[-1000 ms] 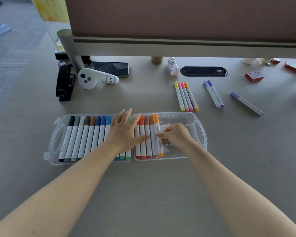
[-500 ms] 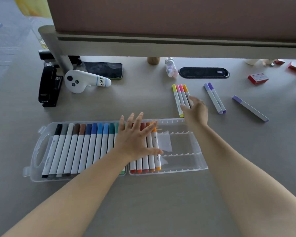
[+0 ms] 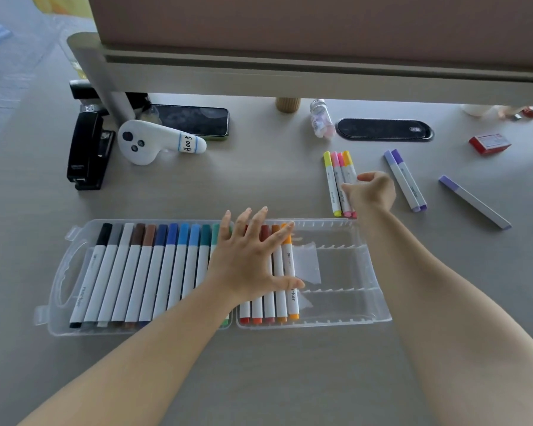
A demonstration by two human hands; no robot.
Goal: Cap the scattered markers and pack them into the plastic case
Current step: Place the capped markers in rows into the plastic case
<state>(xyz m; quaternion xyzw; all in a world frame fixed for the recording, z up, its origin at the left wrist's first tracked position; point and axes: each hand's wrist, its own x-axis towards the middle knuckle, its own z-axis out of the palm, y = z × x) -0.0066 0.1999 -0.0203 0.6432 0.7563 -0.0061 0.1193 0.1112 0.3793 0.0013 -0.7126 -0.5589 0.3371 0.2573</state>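
Head cam has the left hand [image 3: 253,259] flat with fingers spread, pressing on the markers already racked in the plastic case [image 3: 345,321]. The right hand [image 3: 371,192] is out past the case's far edge, fingers curled around the orange end of a four-marker bunch [image 3: 339,179] (yellow, two pinks, orange). Looks like a pinch on one or two, but I can't tell if they're lifted off the desk.

What I'd worry about: those four lie touching, so pulling one could roll or drag the neighbours. Also the empty slots are narrow, so a marker dropped in at an angle would probably sit across the ridges instead of seating.

The bunch runs lengthwise away from the person, tilted slightly, bright caps at the far end, roughly parallel to the racked ones. Just right of that hand are two purple markers [image 3: 405,179], same orientation, and further right a single lilac marker [image 3: 474,202] lying diagonally.
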